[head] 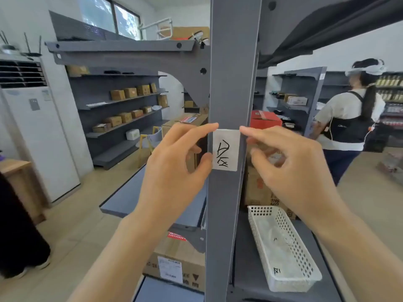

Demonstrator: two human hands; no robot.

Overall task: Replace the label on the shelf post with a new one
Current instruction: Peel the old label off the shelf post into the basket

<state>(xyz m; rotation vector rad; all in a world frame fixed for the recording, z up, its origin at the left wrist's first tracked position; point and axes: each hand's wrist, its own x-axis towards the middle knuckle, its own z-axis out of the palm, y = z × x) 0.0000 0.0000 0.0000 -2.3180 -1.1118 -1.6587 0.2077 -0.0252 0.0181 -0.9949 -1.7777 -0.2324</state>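
Observation:
A white label (226, 149) with black handwriting lies flat against the front of the grey shelf post (231, 73), about halfway up the view. My left hand (174, 162) pinches its left edge, index fingertip at the top left corner and thumb at the lower left. My right hand (290, 164) touches the top right corner with its index fingertip; the other fingers curl behind the post's right side. Whether the label is fully stuck down cannot be told.
A white perforated plastic basket (305, 277) holding loose label sheets sits on the grey shelf at lower right. Cardboard boxes (174, 258) stand below and behind the post. A person (349, 118) stands at the right. Grey shelving and a white air conditioner (37, 131) stand left.

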